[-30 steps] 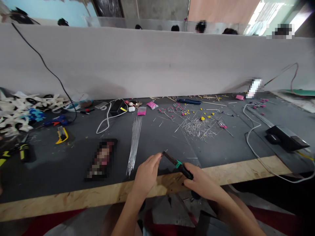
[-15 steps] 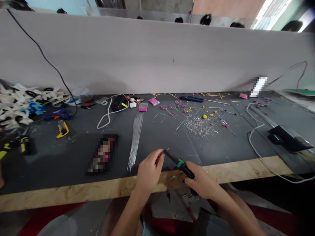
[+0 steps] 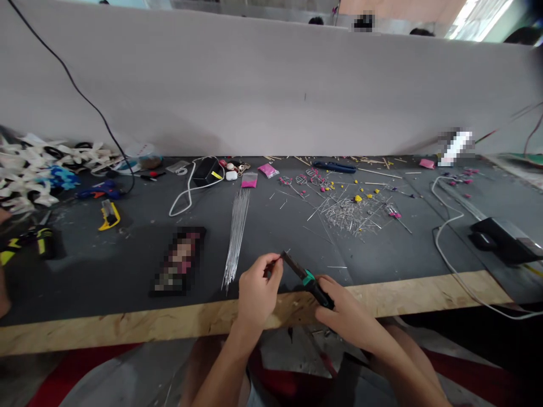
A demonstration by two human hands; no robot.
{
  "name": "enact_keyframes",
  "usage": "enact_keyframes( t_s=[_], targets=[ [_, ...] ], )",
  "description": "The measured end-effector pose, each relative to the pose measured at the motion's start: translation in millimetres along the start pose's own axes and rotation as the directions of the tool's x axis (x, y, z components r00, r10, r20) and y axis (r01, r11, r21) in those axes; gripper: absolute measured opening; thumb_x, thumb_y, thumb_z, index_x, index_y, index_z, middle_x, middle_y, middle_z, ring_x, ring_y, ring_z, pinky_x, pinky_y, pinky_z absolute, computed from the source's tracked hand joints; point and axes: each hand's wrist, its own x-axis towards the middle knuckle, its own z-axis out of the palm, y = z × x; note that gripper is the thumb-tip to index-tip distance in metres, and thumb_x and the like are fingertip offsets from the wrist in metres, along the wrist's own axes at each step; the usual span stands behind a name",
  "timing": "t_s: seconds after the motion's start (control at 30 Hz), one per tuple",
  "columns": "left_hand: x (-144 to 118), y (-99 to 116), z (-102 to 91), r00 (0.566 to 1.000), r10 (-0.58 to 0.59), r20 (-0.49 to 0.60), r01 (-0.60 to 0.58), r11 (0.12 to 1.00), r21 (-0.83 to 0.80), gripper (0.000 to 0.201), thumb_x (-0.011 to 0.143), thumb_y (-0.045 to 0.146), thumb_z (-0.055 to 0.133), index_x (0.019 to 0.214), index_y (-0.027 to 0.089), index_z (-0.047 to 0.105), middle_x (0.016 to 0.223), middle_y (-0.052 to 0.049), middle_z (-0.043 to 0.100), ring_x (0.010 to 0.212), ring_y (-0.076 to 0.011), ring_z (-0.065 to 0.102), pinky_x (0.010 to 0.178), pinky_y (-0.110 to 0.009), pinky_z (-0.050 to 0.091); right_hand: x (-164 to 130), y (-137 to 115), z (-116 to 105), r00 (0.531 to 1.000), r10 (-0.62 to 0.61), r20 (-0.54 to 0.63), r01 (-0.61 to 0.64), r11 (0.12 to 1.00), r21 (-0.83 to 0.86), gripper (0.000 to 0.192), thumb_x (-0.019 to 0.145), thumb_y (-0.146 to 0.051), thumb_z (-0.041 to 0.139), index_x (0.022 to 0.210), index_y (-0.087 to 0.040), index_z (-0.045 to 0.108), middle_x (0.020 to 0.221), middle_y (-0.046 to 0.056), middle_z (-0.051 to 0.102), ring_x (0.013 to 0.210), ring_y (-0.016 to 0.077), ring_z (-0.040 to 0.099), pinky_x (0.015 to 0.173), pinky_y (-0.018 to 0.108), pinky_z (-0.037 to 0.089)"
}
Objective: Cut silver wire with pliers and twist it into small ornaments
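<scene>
My right hand (image 3: 345, 314) grips the black handle of a slim tool with a green collar (image 3: 306, 278), held over the table's front edge and pointing up-left. My left hand (image 3: 258, 291) has its fingers pinched at the tool's dark tip; whatever small piece sits between them is too small to make out. Just left of my left hand lies a bundle of long thin metal wires (image 3: 236, 233) on the dark mat (image 3: 106, 265).
A heap of cut wire bits with yellow and pink beads (image 3: 352, 210) lies further back. A white cable (image 3: 449, 249) and black box (image 3: 500, 240) sit right; a yellow cutter (image 3: 108, 216), blue glue gun (image 3: 98, 191) and white pieces (image 3: 29, 175) left. A grey partition (image 3: 271, 96) closes the back.
Both hands with the tool stay together near the table edge. The view has tilted slightly down, so the table contents sit higher in the picture.
</scene>
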Motion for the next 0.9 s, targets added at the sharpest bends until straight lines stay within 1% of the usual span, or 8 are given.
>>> enact_keyframes(
  t_s=[0.13, 0.27, 0.37, 0.5, 0.6, 0.7, 0.8, 0.9],
  targets=[
    [-1.4, 0.8, 0.9, 0.997, 0.059, -0.051, -0.056, 0.997, 0.058, 0.015, 0.084, 0.028, 0.054, 0.089, 0.02, 0.065, 0.08, -0.002, 0.072, 0.069, -0.0145, 0.067, 0.063, -0.024, 0.05, -0.7, -2.7, 0.5, 1.0, -0.008, 0.016, 0.007, 1.0, 0.027, 0.022, 0.071, -0.006, 0.045, 0.086, -0.02, 0.051, 0.091, 0.002, 0.056, 0.085, 0.0177, 0.053, 0.075, 0.028, 0.04],
    [-1.8, 0.7, 2.7, 0.973, 0.199, -0.117, -0.18, 0.972, 0.152, 0.015, 0.084, 0.025, 0.053, 0.084, 0.018, 0.067, 0.078, -0.004, 0.073, 0.067, -0.0147, 0.067, 0.065, -0.025, 0.05, -0.7, -4.1, 0.6, 1.0, -0.003, 0.022, 0.003, 1.0, 0.03, 0.022, 0.07, -0.005, 0.044, 0.085, -0.02, 0.052, 0.091, 0.002, 0.056, 0.084, 0.0177, 0.053, 0.074, 0.027, 0.04],
    [-0.7, -1.8, 4.5, 0.95, 0.282, -0.134, -0.254, 0.948, 0.194, 0.016, 0.084, 0.022, 0.053, 0.083, 0.019, 0.068, 0.077, -0.003, 0.073, 0.067, -0.0145, 0.067, 0.065, -0.025, 0.051, -0.9, -4.2, 1.0, 1.0, -0.013, 0.024, 0.012, 0.999, 0.038, 0.023, 0.069, -0.005, 0.044, 0.085, -0.02, 0.052, 0.09, 0.002, 0.056, 0.083, 0.0171, 0.052, 0.073, 0.026, 0.039],
    [0.4, -5.4, 6.1, 0.928, 0.346, -0.138, -0.312, 0.925, 0.216, 0.016, 0.084, 0.02, 0.052, 0.083, 0.018, 0.068, 0.077, -0.004, 0.073, 0.067, -0.0154, 0.068, 0.064, -0.025, 0.051, -0.4, -2.0, 2.3, 1.0, -0.002, -0.003, 0.002, 1.0, 0.016, 0.024, 0.068, -0.005, 0.043, 0.085, -0.019, 0.052, 0.089, 0.002, 0.056, 0.082, 0.017, 0.052, 0.073, 0.027, 0.039],
    [0.2, -6.6, 6.0, 0.926, 0.36, -0.113, -0.331, 0.918, 0.217, 0.017, 0.085, 0.02, 0.051, 0.085, 0.018, 0.068, 0.079, -0.005, 0.073, 0.069, -0.0167, 0.068, 0.064, -0.027, 0.051, 0.6, 0.3, 3.3, 1.0, 0.004, -0.03, -0.005, 1.0, -0.017, 0.022, 0.069, -0.006, 0.044, 0.085, -0.019, 0.052, 0.086, 0.003, 0.057, 0.08, 0.0177, 0.052, 0.073, 0.027, 0.04],
    [-0.4, -7.4, 6.1, 0.932, 0.349, -0.102, -0.323, 0.923, 0.211, 0.016, 0.085, 0.019, 0.051, 0.085, 0.017, 0.067, 0.08, -0.006, 0.073, 0.07, -0.0171, 0.068, 0.065, -0.027, 0.051, 1.8, 2.1, 4.1, 0.999, 0.01, -0.05, -0.012, 0.999, -0.046, 0.02, 0.069, -0.007, 0.045, 0.082, -0.019, 0.052, 0.081, 0.002, 0.057, 0.077, 0.018, 0.051, 0.071, 0.027, 0.039],
    [-0.9, -8.5, 6.6, 0.944, 0.318, -0.091, -0.296, 0.934, 0.2, 0.016, 0.085, 0.019, 0.052, 0.085, 0.017, 0.067, 0.081, -0.005, 0.073, 0.072, -0.0166, 0.068, 0.067, -0.026, 0.051, 3.5, 3.4, 5.1, 0.998, 0.008, -0.056, -0.013, 0.996, -0.085, 0.017, 0.069, -0.008, 0.045, 0.081, -0.019, 0.051, 0.08, 0.003, 0.058, 0.075, 0.0177, 0.05, 0.069, 0.027, 0.038],
    [-1.1, -9.1, 6.8, 0.962, 0.263, -0.076, -0.246, 0.952, 0.184, 0.016, 0.085, 0.02, 0.052, 0.086, 0.019, 0.068, 0.083, -0.005, 0.073, 0.073, -0.0159, 0.068, 0.069, -0.025, 0.05, 5.8, 4.7, 7.0, 0.999, 0.007, -0.047, -0.014, 0.991, -0.136, 0.013, 0.069, -0.009, 0.044, 0.076, -0.02, 0.047, 0.078, 0.002, 0.056, 0.072, 0.0168, 0.048, 0.065, 0.027, 0.035]
  ],
)
